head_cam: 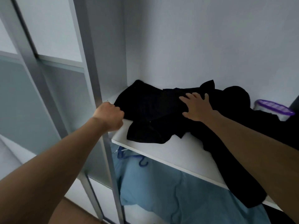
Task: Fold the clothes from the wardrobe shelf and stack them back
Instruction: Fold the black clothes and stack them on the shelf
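A heap of black clothes (148, 110) lies crumpled on the white wardrobe shelf (174, 152), filling its back left corner and trailing over the front edge at the right. My left hand (110, 116) is clenched on the left edge of the black fabric near the shelf's front corner. On top of the heap my right hand (196, 105) lies flat, fingers spread, pressing the cloth down. How many garments make up the heap cannot be told.
A white tub with a purple lid (273, 109) stands at the shelf's right, partly behind the clothes. Below the shelf hang light blue garments (169, 191) on blue hangers (142, 160). A grey sliding door frame (90, 62) rises at the left.
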The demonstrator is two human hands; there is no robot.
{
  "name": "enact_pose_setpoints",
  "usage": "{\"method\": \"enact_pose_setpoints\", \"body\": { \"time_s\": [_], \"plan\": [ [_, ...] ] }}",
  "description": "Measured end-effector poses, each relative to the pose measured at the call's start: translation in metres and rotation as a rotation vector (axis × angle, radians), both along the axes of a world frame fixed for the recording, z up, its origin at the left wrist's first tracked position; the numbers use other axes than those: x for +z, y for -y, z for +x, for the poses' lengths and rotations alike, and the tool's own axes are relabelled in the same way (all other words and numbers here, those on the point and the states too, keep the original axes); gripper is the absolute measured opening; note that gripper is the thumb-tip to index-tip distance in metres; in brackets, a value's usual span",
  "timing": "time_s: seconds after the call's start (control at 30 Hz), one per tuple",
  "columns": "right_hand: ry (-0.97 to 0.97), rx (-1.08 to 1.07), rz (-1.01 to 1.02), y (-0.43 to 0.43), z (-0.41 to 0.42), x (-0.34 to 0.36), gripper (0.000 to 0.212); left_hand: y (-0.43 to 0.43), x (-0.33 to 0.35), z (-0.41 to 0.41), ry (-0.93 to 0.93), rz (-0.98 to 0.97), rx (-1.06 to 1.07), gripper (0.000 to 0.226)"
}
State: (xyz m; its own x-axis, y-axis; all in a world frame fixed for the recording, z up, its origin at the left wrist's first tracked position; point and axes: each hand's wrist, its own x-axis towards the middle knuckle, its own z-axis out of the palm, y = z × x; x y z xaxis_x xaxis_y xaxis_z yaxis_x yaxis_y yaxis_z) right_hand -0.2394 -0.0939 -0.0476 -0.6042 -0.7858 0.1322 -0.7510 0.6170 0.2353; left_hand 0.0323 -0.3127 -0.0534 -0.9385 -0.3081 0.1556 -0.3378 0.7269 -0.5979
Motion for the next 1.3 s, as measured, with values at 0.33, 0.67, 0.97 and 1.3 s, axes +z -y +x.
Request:
{"method": "enact_pose_setpoints", "body": {
  "time_s": [0.33, 0.67, 0.97, 1.3],
  "plan": [
    [-0.017, 0.102, -0.547, 0.036, -0.027, -0.003, 0.035, 0.051, -0.006, 0.005, -0.051, 0.085, 0.414, 0.029],
    [0.179, 0.74, -0.199, 0.03, 0.126, 0.011, 0.03, -0.026, -0.005, -0.068, -0.708, 2.378, 0.421, 0.034],
    [0.357, 0.315, -0.625, -0.004, 0.132, -0.015, 0.04, 0.006, -0.032, 0.013, -0.637, 2.025, 0.32, 0.012],
    [1.088, -0.196, -0.582, 0.041, 0.239, -0.076, 0.086, 0.059, -0.073, 0.128, 0.086, 1.773, 0.197, 0.023]
  ]
}}
